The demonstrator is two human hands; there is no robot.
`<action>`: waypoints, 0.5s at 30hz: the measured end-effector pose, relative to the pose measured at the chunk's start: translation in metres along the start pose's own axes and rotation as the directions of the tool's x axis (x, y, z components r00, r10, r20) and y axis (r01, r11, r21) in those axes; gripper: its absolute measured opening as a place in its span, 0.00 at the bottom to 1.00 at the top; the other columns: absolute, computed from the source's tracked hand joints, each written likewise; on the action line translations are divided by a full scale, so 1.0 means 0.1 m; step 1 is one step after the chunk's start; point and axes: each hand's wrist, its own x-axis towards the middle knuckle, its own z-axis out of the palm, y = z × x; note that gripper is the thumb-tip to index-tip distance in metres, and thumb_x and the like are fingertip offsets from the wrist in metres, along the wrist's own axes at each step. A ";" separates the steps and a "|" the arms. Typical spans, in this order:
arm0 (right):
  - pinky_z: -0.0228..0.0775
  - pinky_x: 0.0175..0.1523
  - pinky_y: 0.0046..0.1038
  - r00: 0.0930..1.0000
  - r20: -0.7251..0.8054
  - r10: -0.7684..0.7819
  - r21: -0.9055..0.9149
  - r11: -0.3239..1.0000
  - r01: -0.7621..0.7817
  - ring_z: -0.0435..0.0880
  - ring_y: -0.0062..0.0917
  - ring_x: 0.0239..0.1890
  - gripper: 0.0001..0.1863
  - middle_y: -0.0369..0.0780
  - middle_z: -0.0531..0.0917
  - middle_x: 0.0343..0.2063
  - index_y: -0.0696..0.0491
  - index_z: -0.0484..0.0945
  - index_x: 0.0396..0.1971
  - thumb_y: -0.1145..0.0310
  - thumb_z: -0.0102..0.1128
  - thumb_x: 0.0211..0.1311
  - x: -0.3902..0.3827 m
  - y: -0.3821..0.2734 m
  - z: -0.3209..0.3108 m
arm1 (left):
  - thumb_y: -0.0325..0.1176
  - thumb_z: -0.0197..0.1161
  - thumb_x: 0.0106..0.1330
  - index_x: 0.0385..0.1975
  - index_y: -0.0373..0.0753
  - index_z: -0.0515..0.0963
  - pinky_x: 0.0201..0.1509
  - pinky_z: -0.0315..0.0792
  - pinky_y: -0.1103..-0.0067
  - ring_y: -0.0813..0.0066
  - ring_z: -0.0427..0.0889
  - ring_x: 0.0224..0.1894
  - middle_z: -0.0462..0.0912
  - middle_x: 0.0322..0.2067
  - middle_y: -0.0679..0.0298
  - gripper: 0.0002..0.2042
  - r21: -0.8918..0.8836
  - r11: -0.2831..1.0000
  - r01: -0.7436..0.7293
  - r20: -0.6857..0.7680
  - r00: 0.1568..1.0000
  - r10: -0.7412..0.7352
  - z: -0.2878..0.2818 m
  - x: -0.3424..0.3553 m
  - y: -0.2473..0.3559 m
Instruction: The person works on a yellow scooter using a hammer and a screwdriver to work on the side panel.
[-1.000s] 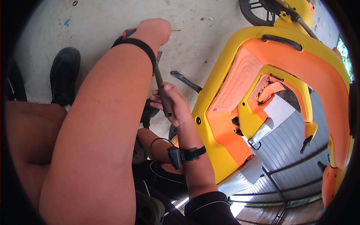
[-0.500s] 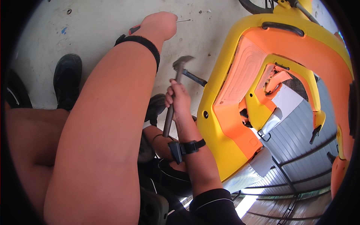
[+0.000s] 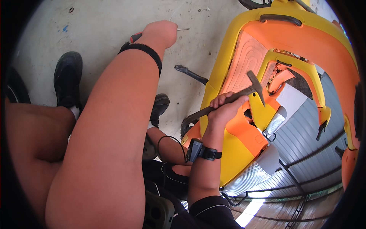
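My left hand (image 3: 160,33) is closed round a screwdriver (image 3: 135,37) with a red and black handle, held above the concrete floor. Its thin metal blade points right from my fist. My right hand (image 3: 227,108) grips a hammer (image 3: 244,92) by its handle near the head. The hammer lies tilted across the view, with its head up over the yellow and orange body (image 3: 238,143) of a vehicle and its handle end toward the lower left. Whether the hammer touches the body I cannot tell.
A dark metal lever (image 3: 190,74) sticks out from the vehicle's left side. A black handle (image 3: 281,19) is fixed along its far edge. Black shoes (image 3: 68,76) stand on the concrete floor (image 3: 103,23). Corrugated metal sheeting (image 3: 305,126) shows at the right.
My right hand has swung the hammer rightward, from over the floor to in front of the vehicle body. My left hand with the screwdriver has shifted slightly down and left in view.
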 end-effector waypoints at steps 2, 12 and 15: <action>0.54 0.18 0.27 0.996 -0.033 -0.078 0.024 0.997 0.079 0.57 0.24 0.10 0.35 0.35 0.60 0.11 0.50 0.64 0.25 0.29 0.30 0.67 0.07 -0.03 -0.02 | 0.29 0.46 0.65 0.48 0.43 0.79 0.50 0.75 0.63 0.56 0.81 0.47 0.83 0.44 0.57 0.16 -0.008 1.000 0.014 -0.012 1.000 -0.014 -0.03 0.00 -0.02; 0.53 0.17 0.27 0.986 0.046 0.160 -0.203 0.968 -0.147 0.57 0.23 0.10 0.35 0.34 0.59 0.10 0.51 0.64 0.25 0.29 0.37 0.66 0.20 0.02 -0.05 | 0.30 0.46 0.65 0.48 0.44 0.79 0.49 0.75 0.63 0.56 0.81 0.47 0.83 0.45 0.58 0.16 0.004 1.000 -0.004 -0.002 1.000 0.004 -0.01 0.01 0.07; 0.52 0.18 0.26 1.000 0.018 0.015 -0.041 0.999 -0.014 0.56 0.22 0.11 0.34 0.34 0.59 0.10 0.50 0.63 0.24 0.30 0.36 0.67 0.09 -0.12 -0.08 | 0.30 0.46 0.65 0.48 0.44 0.78 0.49 0.75 0.64 0.56 0.81 0.47 0.83 0.45 0.57 0.16 0.004 1.000 -0.005 0.006 1.000 0.005 0.00 0.00 0.08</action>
